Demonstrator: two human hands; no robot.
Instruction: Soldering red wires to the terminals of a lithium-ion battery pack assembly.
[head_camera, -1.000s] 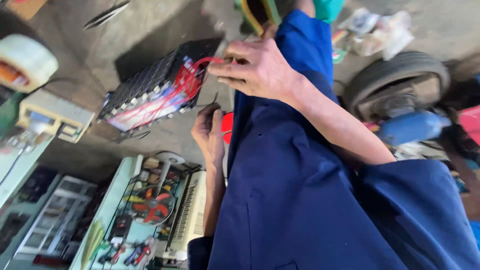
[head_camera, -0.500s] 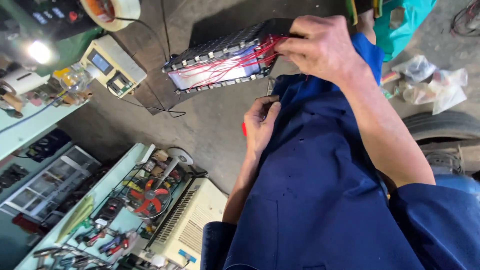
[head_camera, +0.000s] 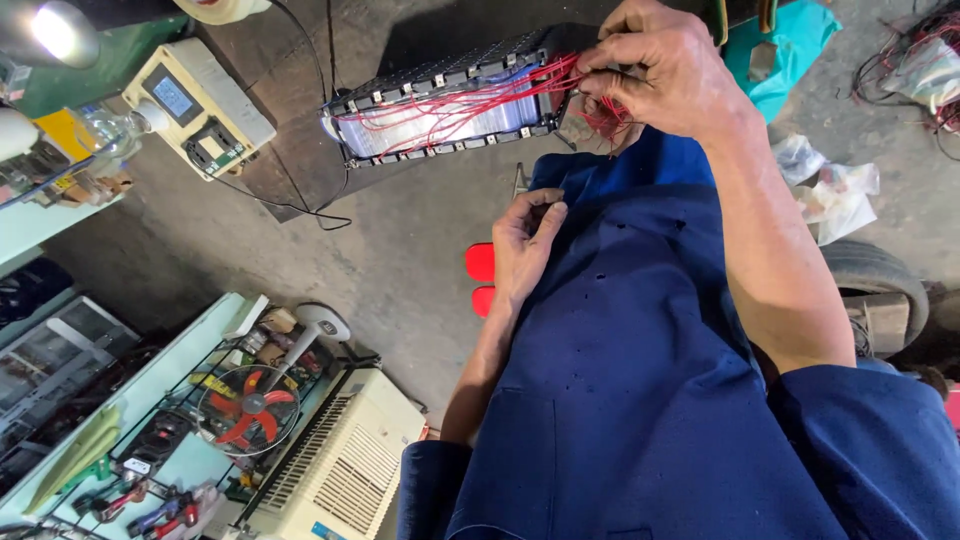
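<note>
A long black battery pack, wrapped in clear film and laced with red wires, is seen lying on dark ground. Its wire bundle is pinched in the closed right hand. The left hand is curled shut against blue fabric; what is held cannot be told. A beige tester box is placed nearby.
</note>
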